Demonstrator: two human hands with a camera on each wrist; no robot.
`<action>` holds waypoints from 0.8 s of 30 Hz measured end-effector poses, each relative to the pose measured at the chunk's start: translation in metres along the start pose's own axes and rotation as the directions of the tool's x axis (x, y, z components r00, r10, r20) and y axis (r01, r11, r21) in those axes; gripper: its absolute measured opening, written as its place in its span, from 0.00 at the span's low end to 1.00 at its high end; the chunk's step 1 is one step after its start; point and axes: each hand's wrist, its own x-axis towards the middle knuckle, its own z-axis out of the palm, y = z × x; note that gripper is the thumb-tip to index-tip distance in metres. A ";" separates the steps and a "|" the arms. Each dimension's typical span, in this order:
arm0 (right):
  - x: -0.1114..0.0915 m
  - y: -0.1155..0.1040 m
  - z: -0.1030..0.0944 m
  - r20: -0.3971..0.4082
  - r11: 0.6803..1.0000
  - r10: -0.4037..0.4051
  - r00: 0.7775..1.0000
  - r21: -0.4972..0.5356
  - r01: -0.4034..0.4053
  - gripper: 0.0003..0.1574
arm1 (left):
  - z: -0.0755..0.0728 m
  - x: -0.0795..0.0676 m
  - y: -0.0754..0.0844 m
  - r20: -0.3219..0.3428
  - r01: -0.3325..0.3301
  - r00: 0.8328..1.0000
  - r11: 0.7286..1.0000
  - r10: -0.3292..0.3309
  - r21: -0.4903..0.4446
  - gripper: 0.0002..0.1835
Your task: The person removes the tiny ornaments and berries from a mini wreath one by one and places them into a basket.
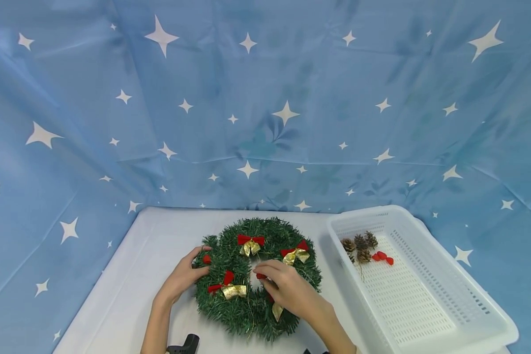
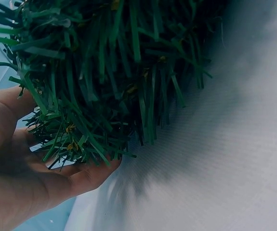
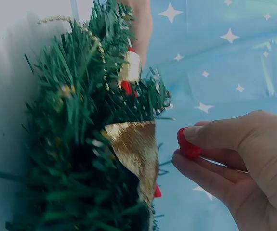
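Observation:
A green tinsel wreath (image 1: 230, 317) with red and gold bows lies on the white table. My left hand (image 1: 182, 278) grips its left edge; in the left wrist view, that hand's (image 2: 37, 178) fingers curl around the green strands (image 2: 80, 134). A red berry ornament (image 1: 207, 259) sits on the wreath between thumb and fingers. Over the wreath's centre, my right hand (image 1: 287, 287) pinches another small red berry (image 3: 188, 144) with thumb and fingertips, apart from the strands. Below it, a gold bow (image 3: 136, 149) shows close up in the right wrist view.
At the right stands a white perforated plastic basket (image 1: 451, 268). Inside it, several pine cones (image 1: 364, 255) and red pieces (image 1: 382, 255) lie toward the far left. A blue star-patterned cloth (image 1: 318, 132) hangs behind the table (image 1: 128, 295).

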 end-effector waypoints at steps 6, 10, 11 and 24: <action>-0.002 0.005 -0.006 -0.023 1.000 0.018 1.000 -0.011 -0.018 0.21 | 0.000 -0.001 0.000 -0.004 -0.019 1.000 1.000 0.019 0.009 0.31; -0.003 0.008 -0.010 -0.038 1.000 0.022 0.999 -0.009 -0.023 0.21 | 0.000 -0.001 -0.001 -0.008 -0.019 1.000 1.000 0.019 0.013 0.31; -0.003 0.009 -0.011 -0.043 1.000 0.023 0.999 -0.009 -0.024 0.21 | 0.000 -0.001 -0.001 -0.009 -0.017 1.000 1.000 0.018 0.014 0.31; -0.006 0.015 -0.022 -0.153 0.999 -0.010 0.988 -0.043 0.003 0.22 | 0.001 -0.001 0.000 -0.002 -0.024 1.000 1.000 0.024 0.002 0.31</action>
